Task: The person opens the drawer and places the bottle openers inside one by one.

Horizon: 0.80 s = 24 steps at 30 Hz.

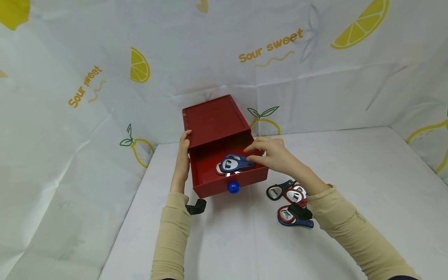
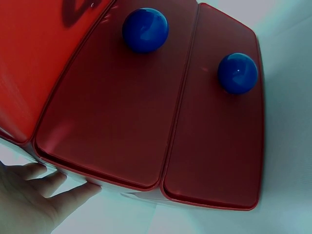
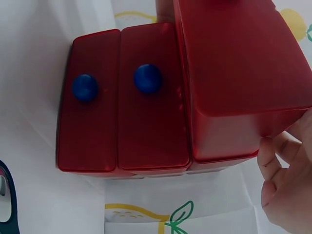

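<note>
A red drawer cabinet point(image 1: 215, 120) stands on the table with its top drawer point(image 1: 213, 188) pulled out. Several bottle openers lie inside, a blue bottle opener point(image 1: 229, 164) uppermost. My left hand point(image 1: 182, 163) rests along the cabinet's left side, fingers extended; the left wrist view shows those fingers point(image 2: 73, 197) against the side wall. Over the drawer's right wall is my right hand point(image 1: 271, 154), thumb and fingers apart beside the blue opener's handle. In the right wrist view, the drawer wall hides part of the right hand's fingertips.
Several more bottle openers point(image 1: 275, 192) lie in a loose pile on the white table, below my right forearm. Two lower drawers with blue knobs point(image 2: 237, 73) are closed. A white sheet with lemon prints point(image 1: 140, 68) hangs behind the cabinet.
</note>
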Tool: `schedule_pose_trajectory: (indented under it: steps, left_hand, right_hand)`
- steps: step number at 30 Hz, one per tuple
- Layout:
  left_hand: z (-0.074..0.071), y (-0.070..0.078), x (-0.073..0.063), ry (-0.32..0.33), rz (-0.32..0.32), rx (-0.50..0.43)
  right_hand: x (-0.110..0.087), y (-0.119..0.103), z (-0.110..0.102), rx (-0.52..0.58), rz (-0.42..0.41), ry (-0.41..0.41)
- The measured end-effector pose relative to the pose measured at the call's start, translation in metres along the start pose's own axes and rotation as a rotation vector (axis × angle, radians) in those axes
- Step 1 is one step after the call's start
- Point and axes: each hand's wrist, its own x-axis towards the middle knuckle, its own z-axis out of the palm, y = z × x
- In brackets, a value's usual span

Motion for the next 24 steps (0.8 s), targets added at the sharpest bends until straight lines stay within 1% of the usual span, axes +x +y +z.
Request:
schedule_pose_trajectory:
  steps: [3, 6, 11, 15, 17, 20, 22, 24]
  left_hand:
    - [0.000, 0.000, 0.000, 0.003, -0.003, -0.003]
    - [0.000, 0.000, 0.000, 0.002, -0.002, -0.004]
    - [0.000, 0.000, 0.001, -0.003, 0.009, -0.022]
    - [0.001, 0.000, 0.001, -0.001, 0.009, -0.032]
    - [0.001, 0.000, 0.000, 0.001, 0.006, -0.026]
    - [0.000, 0.000, 0.000, 0.005, 0.004, -0.021]
    - [0.000, 0.000, -0.001, 0.004, 0.007, -0.019]
    - [0.000, 0.000, 0.000, 0.002, 0.009, -0.021]
  right_hand:
    - [-0.002, 0.001, 0.001, 0.045, -0.019, 0.032]
    - [-0.004, 0.003, 0.003, 0.084, -0.045, 0.087]
    - [-0.008, 0.010, 0.009, 0.153, -0.099, 0.215]
    - [-0.014, 0.016, 0.013, 0.213, -0.120, 0.320]
    - [-0.018, 0.019, 0.015, 0.225, -0.116, 0.371]
    - [-0.025, 0.024, 0.015, 0.244, -0.083, 0.434]
    - [-0.030, 0.028, 0.015, 0.252, -0.044, 0.460]
    - [-0.034, 0.033, 0.014, 0.264, -0.006, 0.466]
